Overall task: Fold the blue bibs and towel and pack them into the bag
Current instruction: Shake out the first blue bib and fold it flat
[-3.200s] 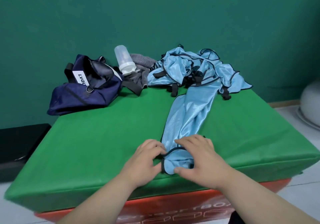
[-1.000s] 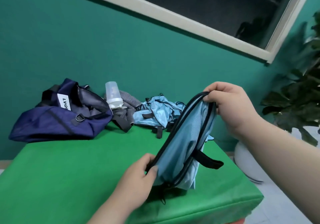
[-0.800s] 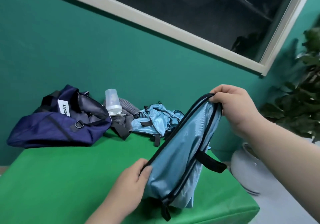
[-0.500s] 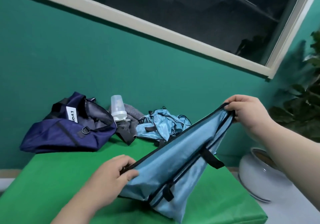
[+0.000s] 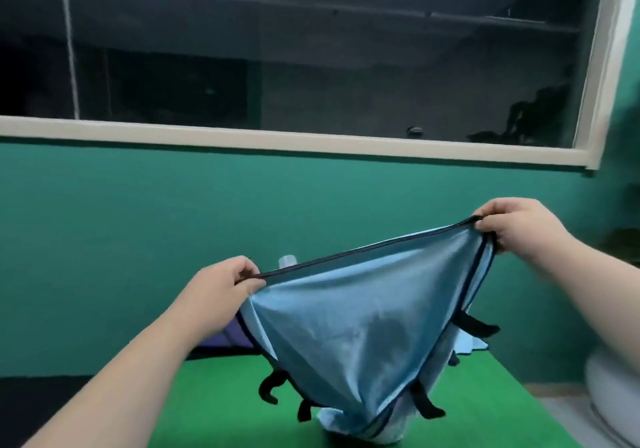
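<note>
**A:** Where is the blue bib [image 5: 363, 326]?

**B:** It is held up over the green desk [image 5: 214, 406], pulled taut between both hands along its black-trimmed top edge.

**A:** How do they grip it?

**B:** The left hand [image 5: 225, 288] pinches the lower end with thumb and curled fingers. The right hand [image 5: 516, 233] pinches the other end, higher up.

**A:** And the rest of the cloth?

**B:** It hangs in a triangle with black straps [image 5: 273, 383] dangling off the sides. The tip is bunched low by the desk, and I cannot tell whether it touches.

**A:** What is behind it?

**B:** A sliver of the navy bag [image 5: 221, 338] shows beside the left wrist, and a clear bottle top [image 5: 288, 261] peeks over the bib's edge. A white pot [image 5: 613, 395] stands at the far right.
</note>
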Available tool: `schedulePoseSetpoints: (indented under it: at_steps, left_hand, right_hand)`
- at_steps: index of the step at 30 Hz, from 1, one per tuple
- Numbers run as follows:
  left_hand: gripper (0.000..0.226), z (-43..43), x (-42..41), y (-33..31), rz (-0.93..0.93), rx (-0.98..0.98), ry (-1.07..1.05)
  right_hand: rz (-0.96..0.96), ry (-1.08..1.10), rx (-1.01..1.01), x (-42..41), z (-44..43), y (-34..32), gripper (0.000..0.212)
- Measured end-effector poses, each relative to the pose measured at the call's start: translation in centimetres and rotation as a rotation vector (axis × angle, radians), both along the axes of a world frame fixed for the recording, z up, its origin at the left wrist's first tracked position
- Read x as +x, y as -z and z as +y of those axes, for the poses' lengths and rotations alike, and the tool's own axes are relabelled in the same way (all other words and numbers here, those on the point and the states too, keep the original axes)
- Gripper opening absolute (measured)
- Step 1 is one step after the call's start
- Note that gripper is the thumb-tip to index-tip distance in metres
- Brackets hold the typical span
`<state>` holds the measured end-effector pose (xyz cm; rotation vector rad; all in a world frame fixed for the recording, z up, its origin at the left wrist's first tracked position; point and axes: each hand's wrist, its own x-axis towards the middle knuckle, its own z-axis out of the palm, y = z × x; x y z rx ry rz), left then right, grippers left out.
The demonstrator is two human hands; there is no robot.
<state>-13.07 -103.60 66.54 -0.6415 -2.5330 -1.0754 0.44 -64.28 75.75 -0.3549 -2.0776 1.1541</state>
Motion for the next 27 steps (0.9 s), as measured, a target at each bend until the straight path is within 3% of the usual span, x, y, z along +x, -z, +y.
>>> schedulePoseSetpoints:
  at_steps: [3, 12, 23, 27]
  left_hand:
    - [0.013, -1.3, 1.6, -4.2, 0.074, -0.128, -0.043]
    - [0.021, -2.9, 5.2, -11.4, 0.183, -0.185, -0.071]
    - [0.010, -3.3, 2.3, -10.5, -0.023, -0.500, 0.056]
    - [0.014, -2.3, -0.9, -8.8, -0.010, -0.522, -0.015]
  right_hand:
    - [-0.034, -0.023, 0.052, 1.6, -0.2, -1.5, 0.016]
    - [-0.071, -0.081, 0.124, 3.7, 0.6, -3.7, 0.012]
    - [-0.160, -0.140, -0.010, 0.8, 2.6, -1.1, 0.013]
    - [-0.220, -0.112, 0.019, -2.0, 3.5, 0.3, 0.005]
